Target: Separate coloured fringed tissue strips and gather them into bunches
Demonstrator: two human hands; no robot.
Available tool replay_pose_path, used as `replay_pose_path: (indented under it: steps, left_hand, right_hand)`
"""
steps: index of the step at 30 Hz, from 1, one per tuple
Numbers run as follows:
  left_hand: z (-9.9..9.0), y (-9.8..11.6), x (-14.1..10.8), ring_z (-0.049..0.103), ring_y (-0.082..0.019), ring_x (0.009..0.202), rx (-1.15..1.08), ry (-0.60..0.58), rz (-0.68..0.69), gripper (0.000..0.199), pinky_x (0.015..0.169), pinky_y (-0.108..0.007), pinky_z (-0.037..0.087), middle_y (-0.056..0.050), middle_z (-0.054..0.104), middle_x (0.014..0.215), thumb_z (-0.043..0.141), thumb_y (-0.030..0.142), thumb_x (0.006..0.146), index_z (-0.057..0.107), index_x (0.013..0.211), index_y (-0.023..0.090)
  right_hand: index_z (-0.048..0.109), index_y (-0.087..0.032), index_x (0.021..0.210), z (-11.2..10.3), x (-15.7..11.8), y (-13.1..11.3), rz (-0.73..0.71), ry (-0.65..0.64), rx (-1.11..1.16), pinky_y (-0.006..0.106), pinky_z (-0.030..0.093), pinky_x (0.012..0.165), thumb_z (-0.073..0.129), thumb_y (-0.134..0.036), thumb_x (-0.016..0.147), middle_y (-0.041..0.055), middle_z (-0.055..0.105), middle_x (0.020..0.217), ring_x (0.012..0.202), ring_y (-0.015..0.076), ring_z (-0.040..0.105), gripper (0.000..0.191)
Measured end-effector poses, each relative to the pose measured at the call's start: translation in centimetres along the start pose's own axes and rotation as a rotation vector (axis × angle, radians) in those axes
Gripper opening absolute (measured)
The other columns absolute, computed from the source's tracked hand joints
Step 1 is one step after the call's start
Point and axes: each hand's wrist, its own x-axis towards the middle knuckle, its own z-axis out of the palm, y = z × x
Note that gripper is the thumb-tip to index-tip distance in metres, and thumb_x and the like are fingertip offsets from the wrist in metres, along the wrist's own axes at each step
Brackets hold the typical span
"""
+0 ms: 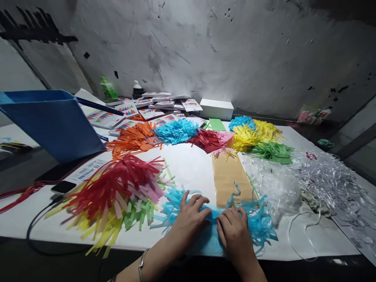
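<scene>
A sheet of blue tissue paper [207, 241] with fringed ends lies at the table's front edge. My left hand [190, 213] rests on its left part, fingers bent and pressing near the middle band. Close beside it, my right hand [233, 227] has its fingers curled on the same band. Blue fringe spreads out beyond both hands, left and right. Behind my right hand lies a brown cardboard strip [230, 178]. Left of my hands is a pile of red fringed paper [117, 184] over yellow, pink and green fringes.
Orange [135, 137], blue, red, yellow and green [273, 152] tassels form an arc behind. Clear plastic [273, 188] and silvery strands [329, 184] lie right. A blue holder [55, 125], phone [63, 187] and cable are left. Packets and a white box [216, 109] stand near the wall.
</scene>
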Motion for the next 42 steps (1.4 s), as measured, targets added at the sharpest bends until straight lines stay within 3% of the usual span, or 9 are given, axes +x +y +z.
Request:
replay_pose_path:
  steps: [5,11,17,24,27,30,33,36,42]
  left_hand:
    - [0.5,-0.4,-1.0,0.058,-0.018,0.097,-0.007,0.166,0.181,0.012,0.111,-0.048,0.024,0.002,0.070,0.093,0.067,0.016,0.092,0.064,0.083,0.023]
    - [0.1,-1.0,-2.8,0.055,-0.018,0.087,0.012,0.039,0.284,0.014,0.104,-0.046,0.025,0.003,0.067,0.081,0.065,0.019,0.093,0.062,0.080,0.023]
    - [0.7,-0.4,-4.1,0.057,-0.020,0.090,-0.067,0.051,0.056,0.011,0.094,-0.044,0.029,0.001,0.070,0.091,0.066,0.016,0.091,0.065,0.082,0.022]
    - [-0.6,1.2,-2.1,0.059,-0.028,0.096,0.090,-0.176,-0.219,0.012,0.090,-0.050,0.037,-0.009,0.069,0.098,0.059,0.017,0.090,0.070,0.086,0.017]
    - [-0.6,1.2,-1.4,0.059,-0.030,0.098,0.103,-0.208,-0.237,0.012,0.090,-0.051,0.040,-0.010,0.069,0.099,0.060,0.018,0.089,0.072,0.086,0.017]
    - [-0.4,1.1,-1.3,0.060,-0.030,0.099,0.103,-0.213,-0.240,0.012,0.090,-0.052,0.041,-0.010,0.069,0.099,0.061,0.016,0.089,0.072,0.085,0.017]
    - [-0.3,0.6,-1.6,0.060,-0.029,0.101,0.069,-0.164,-0.213,0.007,0.094,-0.053,0.039,-0.009,0.068,0.105,0.066,0.017,0.087,0.071,0.091,0.019]
    - [0.0,0.0,-2.1,0.057,-0.026,0.108,-0.021,-0.033,-0.040,0.016,0.100,-0.050,0.034,-0.004,0.066,0.113,0.073,0.016,0.083,0.070,0.096,0.026]
    - [0.8,0.0,-2.3,0.056,-0.020,0.096,-0.071,0.155,0.133,0.014,0.103,-0.043,0.030,0.001,0.068,0.093,0.071,0.012,0.087,0.064,0.080,0.022]
  right_hand:
    - [0.063,-0.022,0.090,-0.4,0.1,-1.2,-0.036,0.007,0.029,0.041,0.030,0.099,0.047,-0.015,0.097,0.0007,0.067,0.085,0.086,0.0186,0.057,0.019]
    - [0.067,-0.022,0.094,-0.9,-2.3,-0.4,-0.123,0.058,0.019,0.043,0.028,0.110,0.038,-0.018,0.103,0.0017,0.071,0.086,0.093,0.0187,0.061,0.031]
    - [0.063,-0.024,0.088,-1.0,-3.4,0.5,0.083,0.057,0.075,0.048,0.025,0.114,0.045,-0.018,0.100,0.0016,0.072,0.103,0.107,0.0204,0.062,0.023]
    - [0.058,-0.023,0.082,-0.8,-1.7,-0.6,0.248,-0.036,-0.148,0.060,0.024,0.108,0.050,-0.014,0.092,0.0082,0.070,0.101,0.102,0.0301,0.062,0.016]
    - [0.060,-0.023,0.087,-0.7,-1.4,-1.0,0.133,-0.041,-0.084,0.056,0.023,0.111,0.050,-0.009,0.091,0.0068,0.068,0.104,0.106,0.0269,0.060,0.018]
    - [0.061,-0.024,0.084,-0.4,-1.3,-1.1,-0.027,-0.026,0.031,0.048,0.025,0.108,0.050,-0.009,0.092,0.0012,0.067,0.090,0.098,0.0214,0.058,0.020]
    - [0.059,-0.023,0.077,-0.2,-1.2,-0.9,-0.063,-0.020,0.059,0.043,0.028,0.102,0.051,-0.012,0.094,-0.0011,0.062,0.075,0.085,0.0186,0.055,0.021]
    - [0.059,-0.022,0.078,-0.3,-1.1,-0.7,-0.043,-0.020,0.085,0.040,0.029,0.097,0.053,-0.015,0.094,-0.0017,0.062,0.075,0.081,0.0172,0.055,0.019]
    - [0.062,-0.023,0.087,-0.1,-0.9,-1.4,-0.037,-0.011,0.126,0.041,0.027,0.099,0.050,-0.020,0.098,-0.0005,0.066,0.084,0.083,0.0174,0.056,0.017]
